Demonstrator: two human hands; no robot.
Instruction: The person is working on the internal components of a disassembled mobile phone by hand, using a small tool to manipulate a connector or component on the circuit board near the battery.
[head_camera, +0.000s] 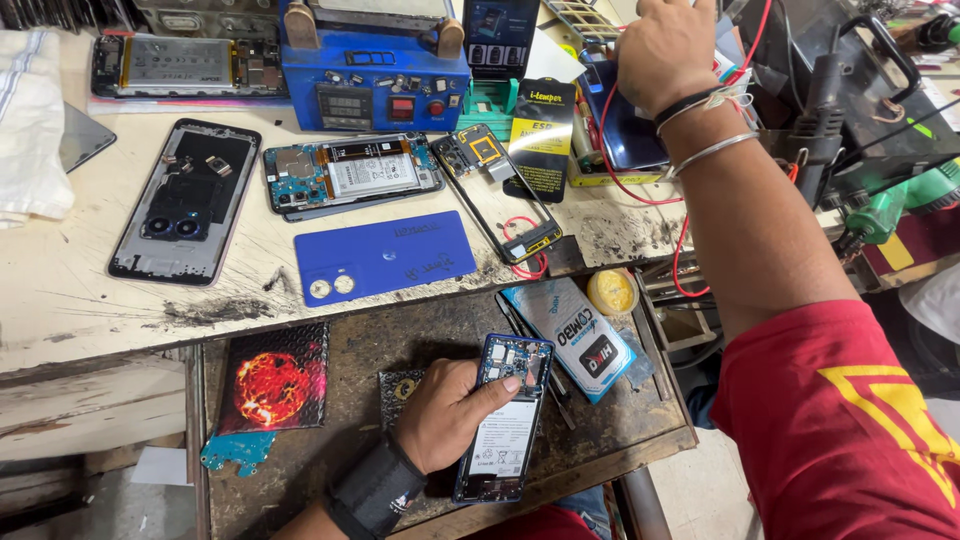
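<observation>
My left hand (445, 412) grips an opened blue phone (505, 425) by its left edge, thumb across the top. The phone's back is off, so its white-labelled battery and circuit board show. It rests on a dark pull-out tray (360, 345) below the bench. My right hand (665, 50) reaches far up to the back of the bench, next to red wires (610, 165) and a dark blue phone (625, 125). Its fingers are curled and partly cut off by the frame edge, so whether they hold something is not visible.
On the bench lie a blue back cover (385, 255), a black phone shell (185, 200), another opened phone (350, 175) and a bare mid-frame (495, 190). A blue heating machine (375, 70) stands behind. A white cloth (30, 120) lies left. A packet (580, 335) and yellow tin (612, 292) sit on the tray.
</observation>
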